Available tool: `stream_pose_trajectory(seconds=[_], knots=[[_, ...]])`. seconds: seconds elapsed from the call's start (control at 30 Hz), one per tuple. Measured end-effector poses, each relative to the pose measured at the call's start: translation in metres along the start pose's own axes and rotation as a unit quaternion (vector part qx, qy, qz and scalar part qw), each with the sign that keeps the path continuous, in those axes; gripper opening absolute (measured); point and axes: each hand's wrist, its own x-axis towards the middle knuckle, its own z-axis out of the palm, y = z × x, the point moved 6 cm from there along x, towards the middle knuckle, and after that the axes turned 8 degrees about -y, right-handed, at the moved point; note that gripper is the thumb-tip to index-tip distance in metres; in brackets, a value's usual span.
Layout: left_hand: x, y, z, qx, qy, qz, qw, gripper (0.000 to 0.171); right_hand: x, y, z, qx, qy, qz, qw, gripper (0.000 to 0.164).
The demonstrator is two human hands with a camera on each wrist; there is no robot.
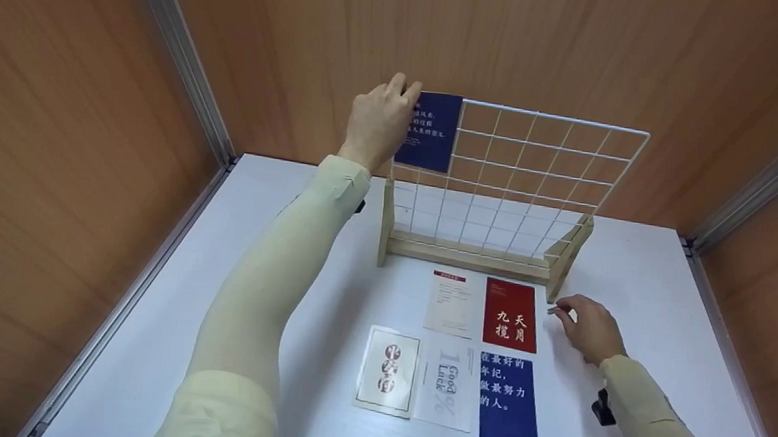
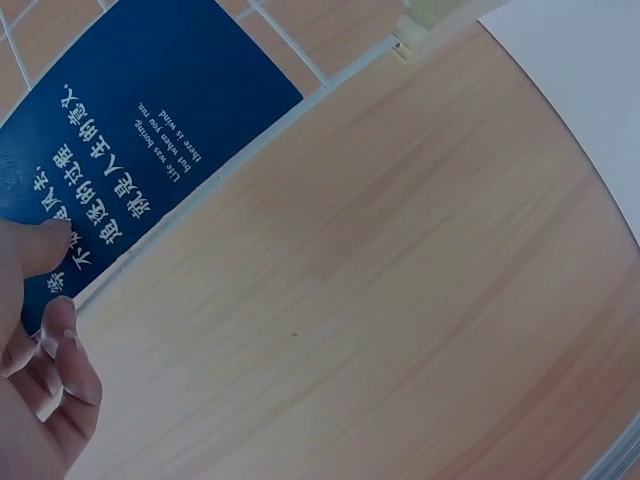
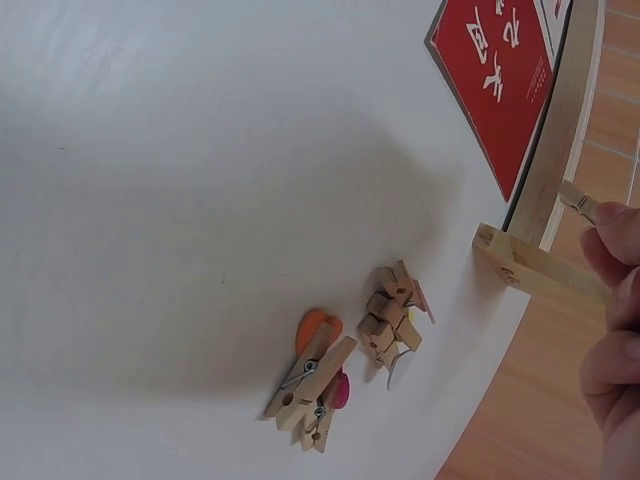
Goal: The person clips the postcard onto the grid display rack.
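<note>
My left hand (image 1: 381, 120) is at the upper left corner of a white wire grid rack on a wooden base (image 1: 469, 256). It pinches a dark blue postcard with white writing (image 1: 433, 139), which lies flat against the wires. In the left wrist view the thumb (image 2: 45, 245) presses the card's printed face. Low beside the rack's right foot, my right hand (image 1: 589, 326) pinches a small wooden clothespin (image 3: 577, 202) between thumb and finger. Most of that clothespin is covered by the fingertips.
On the white table lie a red card (image 1: 510, 318), another blue card (image 1: 509, 415), a framed-pattern card (image 1: 369, 377) and two pale cards. Several wooden clothespins (image 3: 310, 390) with coloured decorations sit near the rack's foot in the right wrist view. Wood-grain panels (image 1: 291, 51) enclose the table.
</note>
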Motion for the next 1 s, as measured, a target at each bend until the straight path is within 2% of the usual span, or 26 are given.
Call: stream_pose_trajectory(seconds=[0.23, 0.47, 0.57, 0.7, 1.0], knots=[[0.002, 0.004, 0.001, 0.013, -0.009, -0.009, 0.9998, 0.034, 0.000, -0.006, -0.004, -0.003, 0.027, -0.021, 0.999, 0.017], [0.003, 0.008, 0.000, 0.040, 0.017, -0.002, 0.9991, 0.036, 0.000, -0.016, -0.013, -0.018, 0.066, -0.054, 0.996, 0.014], [0.003, 0.008, 0.000, 0.037, 0.018, -0.004, 0.9991, 0.036, 0.002, -0.027, -0.018, -0.023, 0.077, -0.083, 0.993, 0.013], [0.004, 0.007, 0.001, 0.022, 0.002, -0.013, 0.9997, 0.035, 0.008, -0.046, -0.028, -0.036, 0.083, -0.120, 0.989, 0.016], [0.003, 0.013, 0.006, 0.024, -0.003, -0.002, 0.9997, 0.037, 0.021, -0.091, -0.066, -0.072, 0.101, -0.200, 0.972, 0.017]])
